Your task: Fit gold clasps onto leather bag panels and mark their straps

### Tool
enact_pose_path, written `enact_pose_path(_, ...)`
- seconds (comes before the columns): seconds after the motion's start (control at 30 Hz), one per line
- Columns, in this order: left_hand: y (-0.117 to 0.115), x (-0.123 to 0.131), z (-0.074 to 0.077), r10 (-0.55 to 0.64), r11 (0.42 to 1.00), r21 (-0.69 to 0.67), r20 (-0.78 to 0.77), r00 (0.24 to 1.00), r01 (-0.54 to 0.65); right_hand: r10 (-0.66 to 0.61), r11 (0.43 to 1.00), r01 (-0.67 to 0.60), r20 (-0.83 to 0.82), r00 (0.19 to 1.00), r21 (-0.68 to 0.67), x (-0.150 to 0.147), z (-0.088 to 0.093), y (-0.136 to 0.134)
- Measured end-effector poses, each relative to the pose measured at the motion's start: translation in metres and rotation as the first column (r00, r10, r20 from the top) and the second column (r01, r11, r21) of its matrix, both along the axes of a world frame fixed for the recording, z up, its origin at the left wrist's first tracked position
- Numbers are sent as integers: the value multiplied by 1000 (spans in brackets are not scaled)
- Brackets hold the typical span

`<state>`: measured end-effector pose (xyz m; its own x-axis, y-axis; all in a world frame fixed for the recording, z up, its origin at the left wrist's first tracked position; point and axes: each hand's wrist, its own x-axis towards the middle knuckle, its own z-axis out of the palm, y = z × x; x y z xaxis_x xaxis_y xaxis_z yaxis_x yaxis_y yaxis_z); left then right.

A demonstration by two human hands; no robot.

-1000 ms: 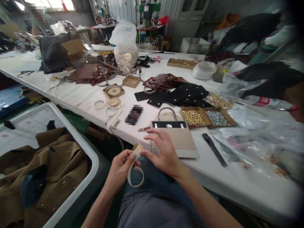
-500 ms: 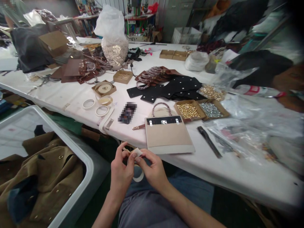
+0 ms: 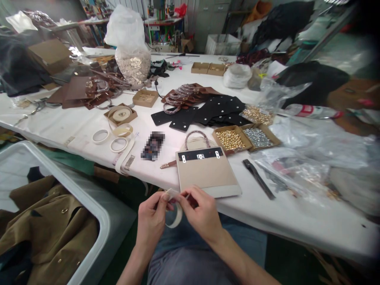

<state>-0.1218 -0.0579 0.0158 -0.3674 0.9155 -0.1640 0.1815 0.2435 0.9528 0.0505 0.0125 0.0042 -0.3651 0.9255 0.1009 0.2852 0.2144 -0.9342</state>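
My left hand [image 3: 152, 213] is closed on a strip of pale tape, its thumb and fingers pinching it in front of the table edge. Beside it my right hand [image 3: 202, 211] is closed too, fingertips at the other end of the same piece. A loop of the pale tape [image 3: 177, 217] hangs below and between the hands. Just behind them a beige handbag [image 3: 206, 174] with a black top band and metal fittings lies at the table's edge, its wrapped handle [image 3: 197, 133] pointing away from me.
Tape rolls [image 3: 118, 145] and a phone-like blurred item [image 3: 152, 145] lie left of the bag. Boxes of gold studs [image 3: 230, 140] and silver studs [image 3: 257, 137], a dark tool [image 3: 259, 179] and plastic bags are right. A grey bin [image 3: 102, 209] holds brown pieces.
My right hand has turned, its fingers now curled in more tightly. The left fingers have folded down round the tape. The view has shifted slightly to the right.
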Motion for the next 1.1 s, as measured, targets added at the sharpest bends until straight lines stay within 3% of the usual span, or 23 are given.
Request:
enact_pose_path(0.07, 10, 0, 0, -57, 998, -21, -1, 998, 57, -28, 998, 27, 21, 999, 49, 14, 9, 13)
enact_pose_path(0.2, 33, 6, 0, -142, 990, 14, -59, 988, 143, 37, 998, -36, -28, 999, 41, 29, 28, 28)
enact_pose_path(0.3, 46, 13, 0, -168, 986, 18, -31, 985, 169, -45, 999, 44, -57, 997, -8, 34, 33, 35)
enact_pose_path(0.47, 57, 19, -1, -217, 975, -50, 24, 976, 218, -136, 984, 128, -59, 989, -125, 45, 25, 44)
enact_pose_path(0.57, 71, 18, 3, -313, 942, -124, 17, 949, 313, -175, 970, 165, -37, 984, -177, 51, 17, 53)
enact_pose_path(0.67, 98, 15, 11, -472, 871, -152, 8, 882, 467, -238, 949, 225, -38, 970, -221, 56, 11, 71)
enact_pose_path(0.73, 124, 14, 16, -524, 849, -133, -76, 849, 512, -270, 944, 255, -43, 962, -211, 58, 8, 87)
enact_pose_path(0.93, 203, 19, 11, -468, 883, -165, -371, 802, 439, -360, 932, 358, 57, 931, 49, 55, 3, 138)
enact_pose_path(1.1, 226, 26, 0, -398, 916, -250, -465, 791, 314, -371, 928, 353, 187, 910, 124, 52, -9, 155)
